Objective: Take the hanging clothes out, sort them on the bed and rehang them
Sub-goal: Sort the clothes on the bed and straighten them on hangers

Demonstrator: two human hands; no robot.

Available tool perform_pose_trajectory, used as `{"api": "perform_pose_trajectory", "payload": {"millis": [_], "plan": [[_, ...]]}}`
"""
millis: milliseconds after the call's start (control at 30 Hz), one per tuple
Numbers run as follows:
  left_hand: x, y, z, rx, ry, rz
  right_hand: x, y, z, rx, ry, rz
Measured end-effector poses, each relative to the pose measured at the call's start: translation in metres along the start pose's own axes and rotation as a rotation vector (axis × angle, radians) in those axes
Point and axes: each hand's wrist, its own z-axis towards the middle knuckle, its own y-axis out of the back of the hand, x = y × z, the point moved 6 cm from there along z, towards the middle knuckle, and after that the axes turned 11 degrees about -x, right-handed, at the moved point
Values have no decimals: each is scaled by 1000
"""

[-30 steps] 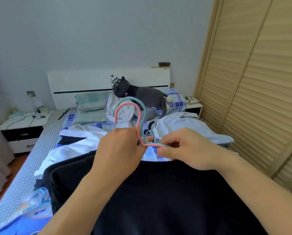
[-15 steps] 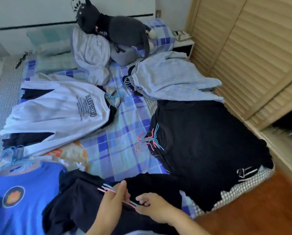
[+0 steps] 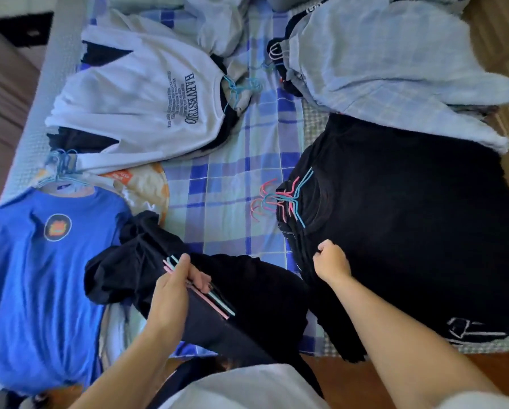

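1. The bed (image 3: 226, 160), covered in a blue-and-white checked sheet, is filling most of the view and is carrying all the sorted clothes.
2. A pile of black garments (image 3: 409, 231) is lying on the right half of the bed, reaching its near edge.
3. A blue T-shirt (image 3: 35, 290) with a round badge is lying at the near left, on a light-blue hanger at its collar.
4. A pale blue checked shirt (image 3: 389, 60) is lying at the far right, beyond the black pile.
5. A white sweatshirt (image 3: 135, 93) with dark lettering is lying at the far left, beyond the blue T-shirt.
6. A dark garment (image 3: 206, 293) is lying crumpled at the near centre, between the blue T-shirt and the black pile, directly beneath the left hand.
7. A cluster of pink and blue hangers (image 3: 280, 199) is sticking out of the black pile's left edge, well beyond both hands.
8. The left hand (image 3: 173, 293) is gripping a pink and a blue hanger (image 3: 206, 295) with fingers curled round them, over the dark garment.
9. The right hand (image 3: 331, 261) is curling into a loose fist on the black pile's near left edge; whether it is pinching cloth cannot be told.
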Motion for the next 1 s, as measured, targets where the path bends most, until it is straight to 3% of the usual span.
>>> {"api": "perform_pose_trajectory", "payload": {"millis": [133,300,433,800,900,1000], "plan": [[9,3,-1,-85,53,-32,25,-22,30,40,47,-42],[6,3,-8,-129,92,-10,22,-34,39,32,-55,-159],[2,-1,-8,-125,74,24,23,-22,37,34,48,-185],[-25,-42,-6,111,-2,39,-60,122,-30,-428,-256,240],[-49,-52,-12,213,-61,18,-59,183,-55,-549,-282,242],[-83,-51,-25,315,-240,61,-29,253,-91,-708,-222,123]]}}
